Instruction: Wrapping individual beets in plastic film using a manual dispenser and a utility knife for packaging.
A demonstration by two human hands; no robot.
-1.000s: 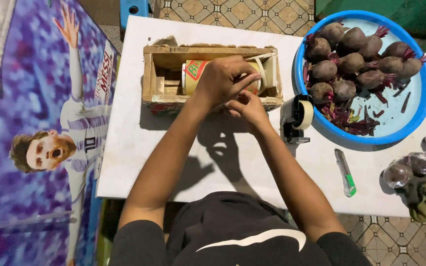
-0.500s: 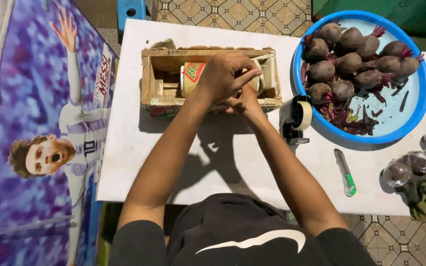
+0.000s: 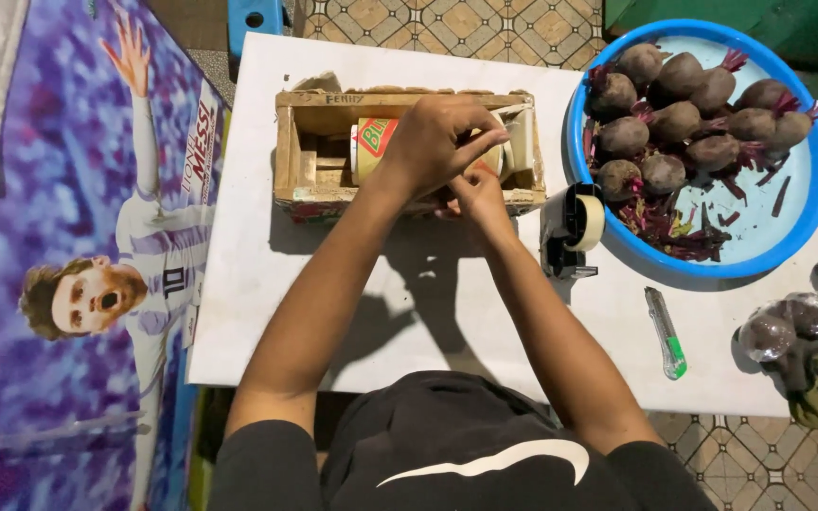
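Both hands are meeting at the wooden crate (image 3: 295,151): left hand (image 3: 433,142) curling over a roll (image 3: 376,142) inside, right hand (image 3: 475,194) apparently pinching beneath.

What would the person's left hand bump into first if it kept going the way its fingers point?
Probably the roll lying in the wooden crate: the left hand is already over it, perhaps touching, though depth is unclear.

A white tabletop (image 3: 267,312) stands on a patterned tile floor (image 3: 428,19). A purple printed banner (image 3: 40,189) lies along its left side. Hard overhead light casts sharp shadows.
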